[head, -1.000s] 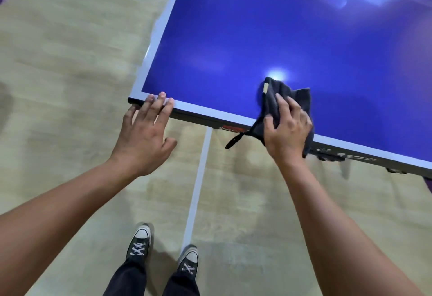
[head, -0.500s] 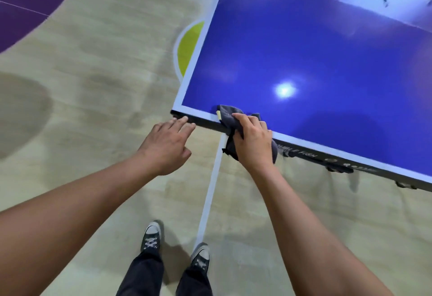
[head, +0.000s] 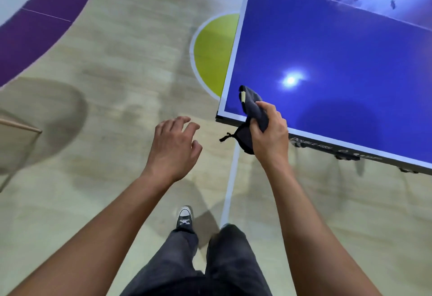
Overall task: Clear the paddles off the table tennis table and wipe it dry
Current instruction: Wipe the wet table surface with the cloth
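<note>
Table (head: 327,45) corner under cloth (head: 254,108) in right hand (head: 271,136); left hand (head: 174,148) apart.

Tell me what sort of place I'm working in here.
Most likely an indoor sports hall or gym. The pale wood floor carries painted court markings, a purple band, a yellow-green circle and a white line, and a blue table tennis table with white edge lines stands on it.

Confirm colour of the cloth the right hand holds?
Dark grey cloth with a small pale tag near its top, seen in the head view, gripped by the right hand.
</note>
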### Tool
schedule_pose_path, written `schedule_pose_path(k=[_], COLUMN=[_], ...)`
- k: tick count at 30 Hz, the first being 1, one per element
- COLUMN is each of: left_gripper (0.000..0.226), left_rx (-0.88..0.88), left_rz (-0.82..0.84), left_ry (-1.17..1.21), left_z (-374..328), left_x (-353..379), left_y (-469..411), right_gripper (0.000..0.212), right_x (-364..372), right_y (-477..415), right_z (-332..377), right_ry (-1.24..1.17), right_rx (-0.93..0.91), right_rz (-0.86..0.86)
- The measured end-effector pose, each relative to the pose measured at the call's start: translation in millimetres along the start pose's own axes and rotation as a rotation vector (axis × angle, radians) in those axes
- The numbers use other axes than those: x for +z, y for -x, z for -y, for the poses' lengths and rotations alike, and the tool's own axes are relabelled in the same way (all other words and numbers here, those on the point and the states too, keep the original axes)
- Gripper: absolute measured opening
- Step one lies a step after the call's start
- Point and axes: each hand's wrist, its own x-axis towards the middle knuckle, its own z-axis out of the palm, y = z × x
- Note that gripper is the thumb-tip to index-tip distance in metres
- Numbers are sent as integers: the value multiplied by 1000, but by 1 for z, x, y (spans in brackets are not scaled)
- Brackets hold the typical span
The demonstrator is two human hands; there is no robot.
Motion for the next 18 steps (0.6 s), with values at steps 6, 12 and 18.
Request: schedule_pose_path(k=[6, 12, 18], left_gripper=[36, 32, 31], left_rx=[23, 21, 91], left_rz=[-84, -163, -181], left_ry=[27, 56, 36], left_z=[29, 50, 55], left_x=[-49, -80, -105], left_y=[-16, -95, -213], right_gripper=[41, 40, 41], right_x=[17, 55, 95], right_y=[-9, -71, -175], right_z=[47, 95, 138], right_ry=[-48, -110, -184], right_rx=[-21, -48, -66], right_rz=[-17, -53, -57])
